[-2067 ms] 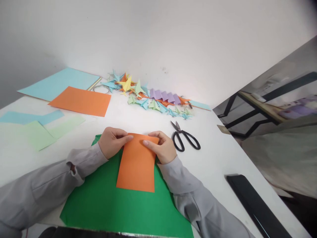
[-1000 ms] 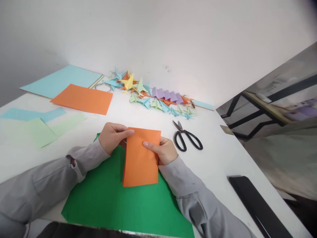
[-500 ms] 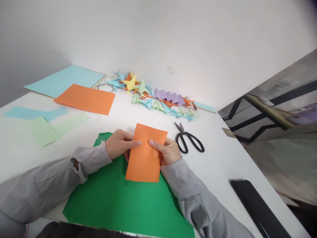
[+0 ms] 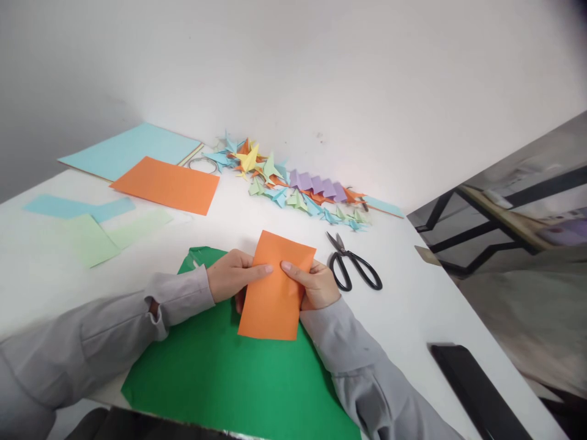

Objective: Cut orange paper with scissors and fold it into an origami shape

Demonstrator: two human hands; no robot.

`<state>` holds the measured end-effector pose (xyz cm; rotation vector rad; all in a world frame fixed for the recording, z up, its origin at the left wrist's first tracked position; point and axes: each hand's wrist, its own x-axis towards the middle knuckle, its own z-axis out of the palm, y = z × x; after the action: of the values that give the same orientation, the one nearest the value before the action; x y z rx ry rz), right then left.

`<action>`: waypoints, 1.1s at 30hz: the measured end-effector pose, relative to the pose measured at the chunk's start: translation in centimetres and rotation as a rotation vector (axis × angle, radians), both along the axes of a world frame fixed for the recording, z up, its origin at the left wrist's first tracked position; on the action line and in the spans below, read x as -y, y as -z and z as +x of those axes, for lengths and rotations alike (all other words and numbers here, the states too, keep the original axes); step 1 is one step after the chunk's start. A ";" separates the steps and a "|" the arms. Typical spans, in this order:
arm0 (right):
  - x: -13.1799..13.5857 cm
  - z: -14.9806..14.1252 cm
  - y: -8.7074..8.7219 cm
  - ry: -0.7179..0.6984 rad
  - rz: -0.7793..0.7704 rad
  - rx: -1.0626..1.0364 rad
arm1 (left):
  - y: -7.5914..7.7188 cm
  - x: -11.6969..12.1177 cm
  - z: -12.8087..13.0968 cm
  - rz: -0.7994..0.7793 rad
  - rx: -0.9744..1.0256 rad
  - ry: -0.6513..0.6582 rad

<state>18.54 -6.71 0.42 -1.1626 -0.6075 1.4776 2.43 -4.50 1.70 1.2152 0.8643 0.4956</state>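
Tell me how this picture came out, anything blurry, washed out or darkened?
In the head view, the held orange paper and scissors look fairly clear; pale green papers wash out against the white tabletop; also in the head view, the black-framed rack looks smeared, and the upper right corner darkens.

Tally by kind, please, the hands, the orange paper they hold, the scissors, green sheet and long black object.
Hands: 2, left hand and right hand
Held orange paper: 1
Scissors: 1
Green sheet: 1
Long black object: 1
Total: 6
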 end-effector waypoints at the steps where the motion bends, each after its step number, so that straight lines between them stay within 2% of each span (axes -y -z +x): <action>1: 0.0 0.0 0.0 0.003 0.000 0.001 | 0.0 0.0 0.0 0.001 -0.003 0.006; 26: 0.0 -0.3 -0.2 0.035 -0.013 -0.006 | 0.2 -0.1 0.0 0.033 -0.016 -0.016; 33: 0.2 -0.4 -0.5 -0.009 0.007 0.055 | -0.1 0.1 -0.1 0.100 -0.002 -0.087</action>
<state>18.19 -6.92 0.88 -1.1999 -0.6560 1.4533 2.36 -4.59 1.78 1.2727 0.9057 0.6140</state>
